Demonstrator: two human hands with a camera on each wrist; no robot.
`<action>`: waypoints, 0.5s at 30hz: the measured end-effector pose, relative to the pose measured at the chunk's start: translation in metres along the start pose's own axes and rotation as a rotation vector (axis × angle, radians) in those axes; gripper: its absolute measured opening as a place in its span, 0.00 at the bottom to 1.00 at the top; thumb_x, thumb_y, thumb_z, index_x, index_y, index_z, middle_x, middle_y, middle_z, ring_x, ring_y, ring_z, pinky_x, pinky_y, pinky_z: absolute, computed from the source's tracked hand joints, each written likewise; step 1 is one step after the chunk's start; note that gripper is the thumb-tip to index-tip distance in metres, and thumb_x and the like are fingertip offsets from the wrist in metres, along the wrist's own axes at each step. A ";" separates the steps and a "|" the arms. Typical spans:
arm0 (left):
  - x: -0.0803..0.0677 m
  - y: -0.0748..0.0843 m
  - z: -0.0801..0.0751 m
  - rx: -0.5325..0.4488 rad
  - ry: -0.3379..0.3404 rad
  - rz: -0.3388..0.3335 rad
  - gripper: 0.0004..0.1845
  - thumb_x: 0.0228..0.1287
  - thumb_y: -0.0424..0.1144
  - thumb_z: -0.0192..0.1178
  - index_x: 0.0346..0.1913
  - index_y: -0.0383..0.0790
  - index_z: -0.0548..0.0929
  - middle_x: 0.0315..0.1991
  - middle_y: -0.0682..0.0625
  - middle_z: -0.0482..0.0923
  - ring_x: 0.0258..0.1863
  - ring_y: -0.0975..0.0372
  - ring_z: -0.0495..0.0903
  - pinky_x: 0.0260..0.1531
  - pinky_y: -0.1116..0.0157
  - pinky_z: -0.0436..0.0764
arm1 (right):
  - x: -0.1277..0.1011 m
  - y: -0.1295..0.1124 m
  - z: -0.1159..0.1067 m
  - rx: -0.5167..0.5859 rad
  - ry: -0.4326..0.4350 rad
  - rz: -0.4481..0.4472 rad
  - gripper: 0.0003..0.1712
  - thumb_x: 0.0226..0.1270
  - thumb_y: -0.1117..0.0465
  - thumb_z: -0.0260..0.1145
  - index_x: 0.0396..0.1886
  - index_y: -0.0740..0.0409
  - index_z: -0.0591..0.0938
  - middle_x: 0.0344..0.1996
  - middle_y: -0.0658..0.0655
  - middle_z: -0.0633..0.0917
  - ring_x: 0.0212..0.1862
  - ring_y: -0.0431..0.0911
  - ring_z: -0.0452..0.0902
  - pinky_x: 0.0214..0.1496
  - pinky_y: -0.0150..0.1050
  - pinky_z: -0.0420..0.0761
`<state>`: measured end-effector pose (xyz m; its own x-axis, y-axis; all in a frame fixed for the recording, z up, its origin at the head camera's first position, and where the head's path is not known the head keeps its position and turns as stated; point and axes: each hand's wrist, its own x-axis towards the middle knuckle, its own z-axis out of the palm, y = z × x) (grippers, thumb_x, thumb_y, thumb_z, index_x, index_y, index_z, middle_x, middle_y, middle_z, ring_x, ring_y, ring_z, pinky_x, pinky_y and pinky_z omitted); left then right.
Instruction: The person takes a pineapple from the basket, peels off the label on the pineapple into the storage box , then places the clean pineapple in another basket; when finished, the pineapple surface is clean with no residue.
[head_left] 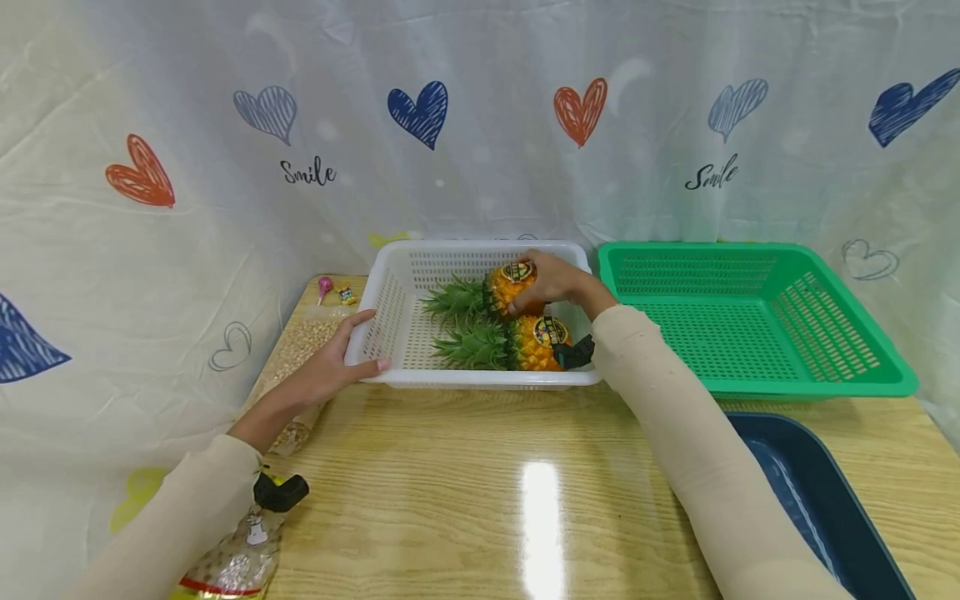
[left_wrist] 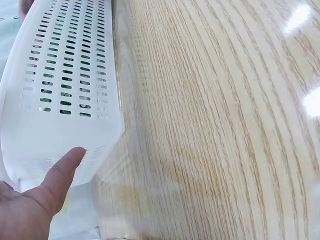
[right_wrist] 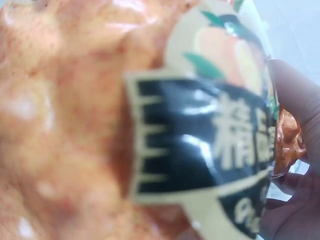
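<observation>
A white perforated basket [head_left: 480,377] holds two pineapples with green leafy crowns pointing left. The right hand [head_left: 553,277] reaches over the basket and grips the rear pineapple [head_left: 504,293], thumb on its near side. In front of it lies the front pineapple [head_left: 534,340], with a round label. At the basket's left end, the left hand [head_left: 330,367] rests across the rim with fingers and thumb spread. The left wrist view shows its thumb [left_wrist: 62,172] straight against the outer wall. A dark label [right_wrist: 195,135] on orange pineapple skin fills most of the right wrist view.
A green perforated basket [head_left: 817,387] stands right of the white one. Nearer is a dark blue tray [head_left: 817,492], partly behind the right sleeve. On the left lie a bag of grain-like pieces [head_left: 296,350], a pink lollipop [head_left: 325,285], a small wrapped candy [head_left: 346,294] and a clear package [head_left: 240,550].
</observation>
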<state>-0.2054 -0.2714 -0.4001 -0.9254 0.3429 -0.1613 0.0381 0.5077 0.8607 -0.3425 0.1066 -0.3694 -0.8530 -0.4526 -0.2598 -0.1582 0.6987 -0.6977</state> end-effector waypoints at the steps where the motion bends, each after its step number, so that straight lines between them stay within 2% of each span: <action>1: 0.000 0.000 0.000 0.001 0.000 0.001 0.49 0.70 0.50 0.63 0.81 0.55 0.40 0.75 0.33 0.57 0.71 0.40 0.64 0.63 0.42 0.70 | 0.000 0.000 -0.001 0.002 0.000 -0.002 0.56 0.55 0.51 0.79 0.78 0.55 0.58 0.78 0.63 0.57 0.75 0.60 0.58 0.70 0.59 0.68; 5: -0.001 0.001 0.000 0.002 0.004 0.009 0.49 0.70 0.49 0.63 0.81 0.54 0.40 0.75 0.32 0.57 0.71 0.40 0.65 0.63 0.43 0.70 | -0.002 -0.002 -0.004 0.005 0.007 -0.003 0.55 0.56 0.51 0.78 0.77 0.55 0.57 0.76 0.63 0.59 0.71 0.60 0.63 0.68 0.58 0.70; 12: -0.001 0.001 0.000 0.018 0.003 0.012 0.49 0.70 0.49 0.63 0.81 0.53 0.40 0.74 0.32 0.58 0.70 0.40 0.65 0.63 0.43 0.70 | -0.005 -0.001 -0.009 -0.017 0.017 0.003 0.56 0.58 0.48 0.77 0.79 0.54 0.56 0.79 0.62 0.54 0.76 0.60 0.56 0.70 0.59 0.68; 15: -0.001 0.001 0.000 0.017 0.001 0.013 0.49 0.71 0.50 0.62 0.81 0.53 0.40 0.75 0.32 0.57 0.71 0.40 0.65 0.63 0.42 0.69 | -0.007 0.000 -0.011 -0.015 0.027 -0.007 0.56 0.57 0.47 0.77 0.79 0.55 0.56 0.79 0.62 0.55 0.75 0.60 0.57 0.69 0.59 0.69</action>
<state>-0.2044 -0.2709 -0.3991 -0.9252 0.3487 -0.1499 0.0562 0.5164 0.8545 -0.3418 0.1154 -0.3600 -0.8648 -0.4427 -0.2370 -0.1715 0.7040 -0.6892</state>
